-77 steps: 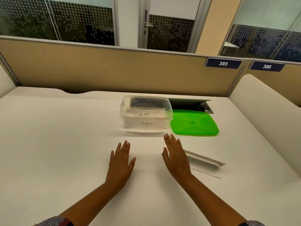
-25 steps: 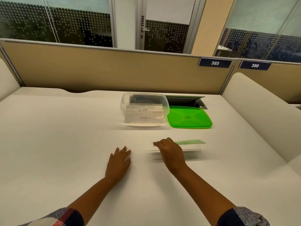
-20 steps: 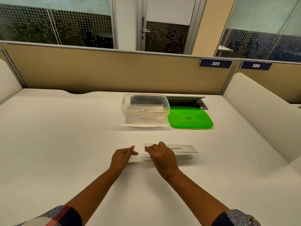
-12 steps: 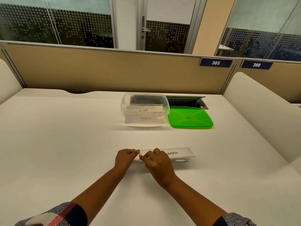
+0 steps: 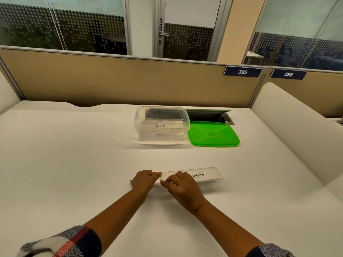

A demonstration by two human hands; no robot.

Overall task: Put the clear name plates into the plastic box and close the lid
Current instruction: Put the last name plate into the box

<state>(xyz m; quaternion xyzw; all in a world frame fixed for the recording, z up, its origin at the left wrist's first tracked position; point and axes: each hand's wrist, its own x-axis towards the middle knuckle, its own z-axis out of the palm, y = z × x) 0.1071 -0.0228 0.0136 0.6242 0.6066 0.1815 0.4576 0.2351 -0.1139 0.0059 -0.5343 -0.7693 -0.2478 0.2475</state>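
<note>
The white bench carries everything, and the clear plastic box near its far edge serves as the landmark. Inside the box two name plates already stand — one reads "LION", the one below it is too faint to read with confidence. Just to the right of the box lies the green lid, flat on the bench and off the box. Behind the box, the partition bears plaques "385" and "386", and the door beyond is marked "PUSH".

Well in front of the box, toward the person, lies the last clear name plate, its visible writing ending "…RAFEE". The left hand has its fingers pinched on the plate's left end; the right hand has its fingers curled and clamped on the plate just beside it.

The step in hand looks like picking up this plate. The next move calls for lifting it, carrying it forward and seating it in the box — then fitting the lid.
</note>
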